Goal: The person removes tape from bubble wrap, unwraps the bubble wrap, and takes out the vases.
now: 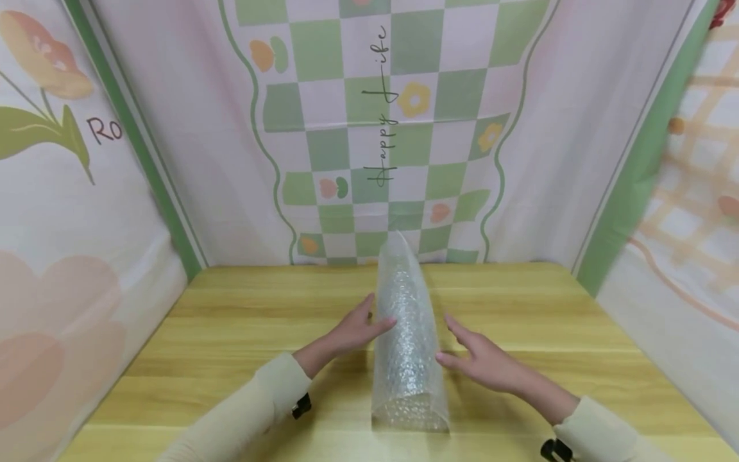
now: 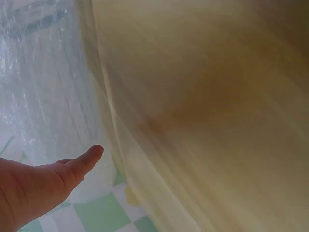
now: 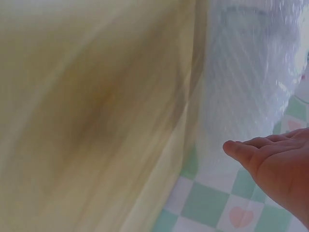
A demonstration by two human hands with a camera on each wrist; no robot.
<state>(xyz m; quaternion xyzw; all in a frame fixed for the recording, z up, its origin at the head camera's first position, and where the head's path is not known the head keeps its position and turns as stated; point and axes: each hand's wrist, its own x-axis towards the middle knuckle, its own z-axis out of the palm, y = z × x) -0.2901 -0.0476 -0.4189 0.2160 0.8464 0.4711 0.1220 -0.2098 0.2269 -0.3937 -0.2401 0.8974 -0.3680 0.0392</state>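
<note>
A long bundle of clear bubble wrap (image 1: 407,346) lies on the wooden table, pointing away from me. Its near end looks like a wide, flattened opening, and its far end narrows to a raised tip. A faint grey band shows in the wrap (image 2: 41,63) in the left wrist view; what is inside I cannot tell. My left hand (image 1: 355,327) is at the left side, fingers extended, its thumb overlapping the wrap in the head view. On the right side is my right hand (image 1: 485,362), fingers straight, thumb tip at or very near the wrap's edge.
The light wooden table (image 1: 265,301) reaches back to a hanging cloth (image 1: 369,147) with green checks and lettering. Printed cloth walls stand on the left (image 1: 86,256) and right (image 1: 681,224). Small black devices sit under both sleeve cuffs.
</note>
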